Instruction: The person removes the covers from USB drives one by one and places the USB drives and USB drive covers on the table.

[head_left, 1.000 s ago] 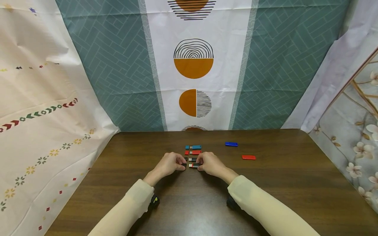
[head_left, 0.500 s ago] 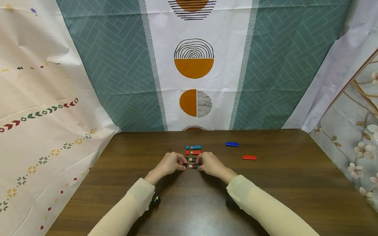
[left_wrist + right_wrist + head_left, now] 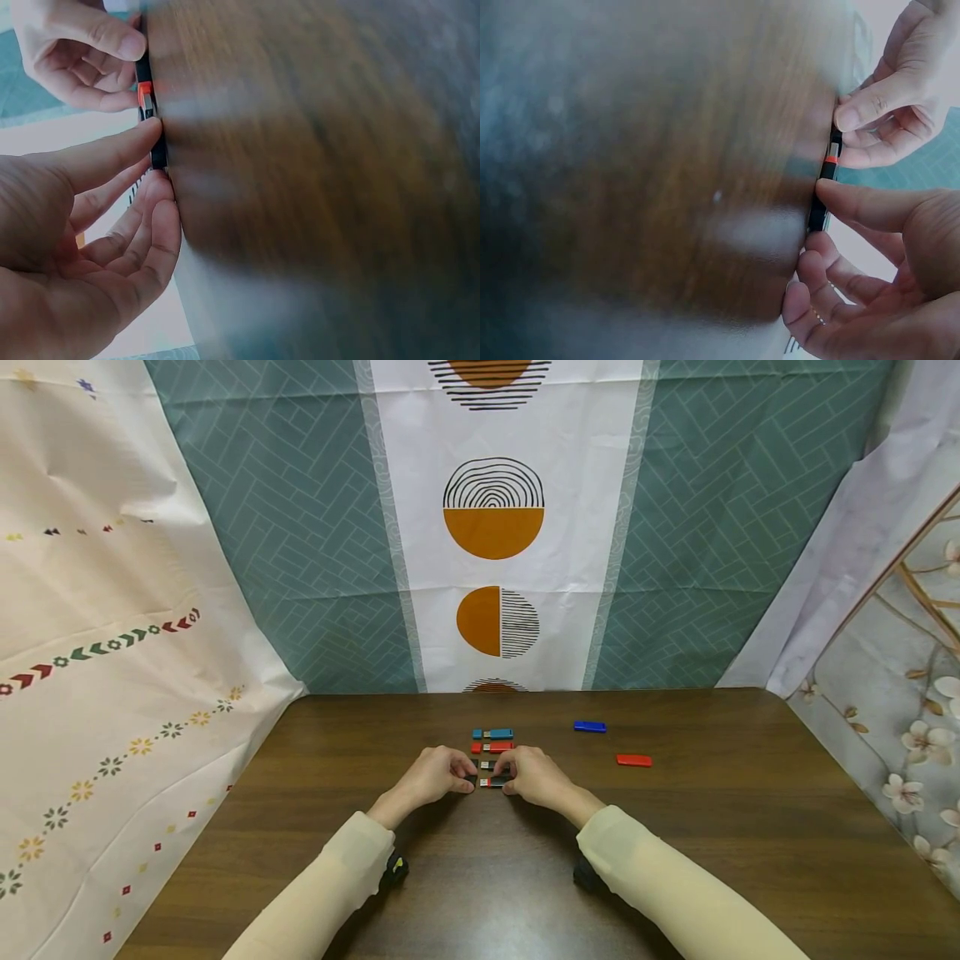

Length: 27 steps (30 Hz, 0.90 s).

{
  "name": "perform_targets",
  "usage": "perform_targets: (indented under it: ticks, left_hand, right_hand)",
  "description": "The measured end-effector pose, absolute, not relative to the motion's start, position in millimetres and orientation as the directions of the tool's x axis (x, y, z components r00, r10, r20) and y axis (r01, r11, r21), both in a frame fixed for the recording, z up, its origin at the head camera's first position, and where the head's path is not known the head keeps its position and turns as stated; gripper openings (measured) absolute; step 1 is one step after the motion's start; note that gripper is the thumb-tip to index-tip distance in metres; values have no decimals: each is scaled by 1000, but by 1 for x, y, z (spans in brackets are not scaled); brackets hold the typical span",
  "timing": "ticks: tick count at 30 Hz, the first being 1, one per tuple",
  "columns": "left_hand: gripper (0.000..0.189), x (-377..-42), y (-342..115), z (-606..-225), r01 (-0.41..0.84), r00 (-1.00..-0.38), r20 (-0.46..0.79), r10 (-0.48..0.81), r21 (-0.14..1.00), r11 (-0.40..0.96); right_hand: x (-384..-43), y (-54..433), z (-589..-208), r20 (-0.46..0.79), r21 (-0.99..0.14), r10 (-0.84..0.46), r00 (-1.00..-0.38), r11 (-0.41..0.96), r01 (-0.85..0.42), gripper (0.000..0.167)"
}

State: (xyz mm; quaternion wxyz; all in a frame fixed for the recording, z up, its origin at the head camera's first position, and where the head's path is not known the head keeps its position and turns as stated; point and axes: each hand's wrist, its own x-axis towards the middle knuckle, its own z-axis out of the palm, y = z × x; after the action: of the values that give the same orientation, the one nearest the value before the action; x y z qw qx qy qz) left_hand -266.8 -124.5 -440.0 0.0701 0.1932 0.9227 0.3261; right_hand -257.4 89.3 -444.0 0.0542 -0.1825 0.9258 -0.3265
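Observation:
Both hands meet at the table's middle over a black USB stick (image 3: pixel 497 782) with a red band and a bare metal plug. My right hand (image 3: pixel 512 782) pinches the stick's body (image 3: pixel 818 214) between thumb and fingers. My left hand (image 3: pixel 463 779) pinches a small black cap (image 3: pixel 158 154) just left of the plug, in line with it. The wrist views show the red band (image 3: pixel 145 90) between the two hands. Just behind lie a black stick (image 3: pixel 489 765), a red stick (image 3: pixel 492 747) and a blue stick (image 3: pixel 492 733) in a row.
A loose blue piece (image 3: pixel 589 726) and a loose red piece (image 3: pixel 633 760) lie to the right on the dark wooden table (image 3: pixel 712 852). Patterned cloth sheets hang behind the table and along both its sides.

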Motion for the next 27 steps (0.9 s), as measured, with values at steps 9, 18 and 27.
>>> perform_targets:
  ticks: [9, 18, 27]
  left_hand:
    - [15, -266, -123, -440, 307, -914, -12, 406, 632, 711]
    - [15, -267, -122, -439, 312, -913, -12, 408, 624, 716]
    - [14, -267, -123, -437, 314, -909, -21, 415, 622, 717]
  right_hand:
    - [-258, 90, -444, -5, -637, -371, -929, 717, -283, 23]
    - [-258, 90, -444, -3, -638, -372, -928, 715, -285, 23]
    - [-259, 90, -444, -14, -634, -379, -925, 719, -285, 20]
